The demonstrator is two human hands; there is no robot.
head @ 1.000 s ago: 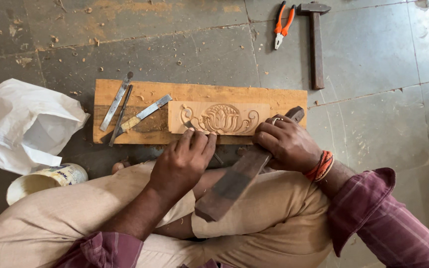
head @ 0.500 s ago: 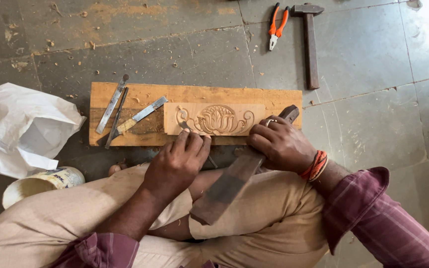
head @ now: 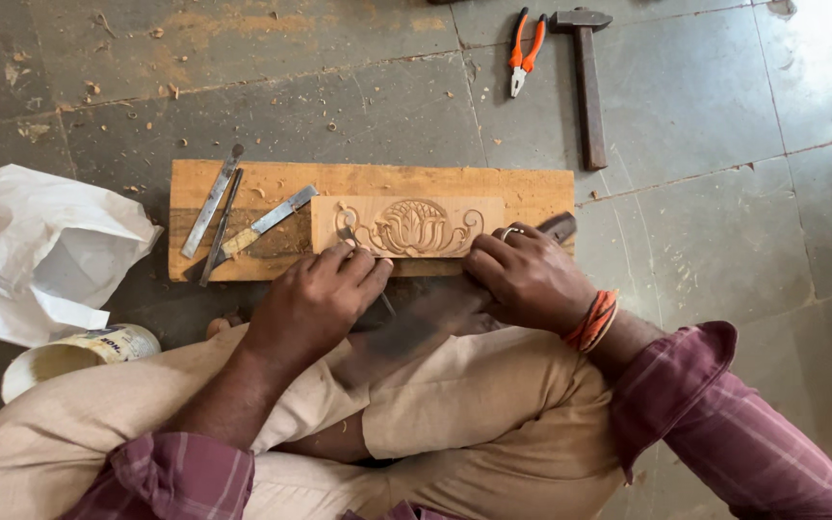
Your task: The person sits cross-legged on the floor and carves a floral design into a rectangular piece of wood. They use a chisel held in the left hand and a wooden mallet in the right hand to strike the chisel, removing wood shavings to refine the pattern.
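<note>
A pale carved wood panel [head: 406, 226] with a flower motif lies on a longer wooden board [head: 368, 181] on the floor in front of my crossed legs. My left hand [head: 315, 299] is closed around a thin chisel [head: 347, 237] whose tip rests at the panel's lower left corner. My right hand [head: 527, 279] grips a dark wooden mallet [head: 406, 337], which runs from beside the panel's right end down toward my left hand. The mallet is motion-blurred below my hands.
Three flat metal chisels [head: 212, 202] lie on the board's left end. Orange-handled pliers [head: 522, 48] and a hammer [head: 585, 82] lie on the stone floor behind. A white plastic bag [head: 31, 250] and a tipped tin [head: 79, 351] lie at the left.
The mallet's lower end has swung up and left toward the chisel under my left hand and is now blurred. Both hands stay at the panel's near edge.
</note>
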